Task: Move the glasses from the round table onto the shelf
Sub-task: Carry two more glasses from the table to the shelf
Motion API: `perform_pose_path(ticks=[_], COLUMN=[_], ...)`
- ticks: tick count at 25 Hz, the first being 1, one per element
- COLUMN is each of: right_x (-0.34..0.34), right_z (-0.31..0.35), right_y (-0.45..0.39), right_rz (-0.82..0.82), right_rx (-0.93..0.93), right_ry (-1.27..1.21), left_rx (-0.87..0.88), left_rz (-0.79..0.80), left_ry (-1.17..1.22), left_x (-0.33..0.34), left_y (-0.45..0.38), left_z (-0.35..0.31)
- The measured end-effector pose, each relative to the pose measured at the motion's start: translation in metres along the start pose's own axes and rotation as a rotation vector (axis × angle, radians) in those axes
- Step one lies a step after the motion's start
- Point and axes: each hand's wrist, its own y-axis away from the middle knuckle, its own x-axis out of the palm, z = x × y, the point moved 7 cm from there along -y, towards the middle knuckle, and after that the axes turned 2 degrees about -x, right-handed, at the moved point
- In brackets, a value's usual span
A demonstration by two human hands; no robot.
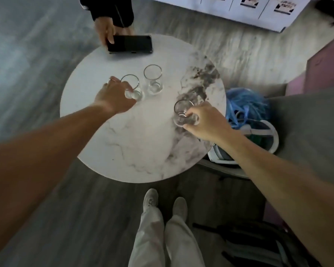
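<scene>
Three clear glasses with thin metallic rims stand on the round marble table (pixel 139 147). My left hand (pixel 115 98) wraps around the left glass (pixel 132 87), fingers curled on its side. My right hand (pixel 204 122) grips the right glass (pixel 182 113) near the table's right edge. Between and behind them the middle glass (pixel 153 79) stands free, close beside the left glass. No shelf is in view.
Another person's hand (pixel 104 30) holds a black phone (pixel 130 44) at the table's far edge. Blue cables (pixel 243 105) and a white headset (pixel 258 143) lie on a grey seat to the right. My legs and shoes stand below the table.
</scene>
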Motion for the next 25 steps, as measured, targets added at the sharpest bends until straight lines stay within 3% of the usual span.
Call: perform_pose_path(ticks=[8,13,19,25], right_x=[-0.003,-0.064,-0.184,-0.277], right_z=[0.017,0.040,0.066,0.046], right_y=[-0.011,-0.002,0.063,0.212], right_rz=[-0.185,-0.280,-0.491,-0.790], right_rx=[-0.047,0.012,0.117,0.320], right_ry=[-0.022,-0.047,-0.121,-0.081], left_rx=[0.183,0.487,0.912,1.261], left_rz=[-0.083,-0.082,-0.184,-0.201], left_ry=[0.106,0.170,0.225,0.247], left_x=[-0.001,-0.067,-0.189,-0.254], left_y=[-0.010,0.009,0.045,0.143], left_z=[-0.001,-0.035,-0.140,-0.288])
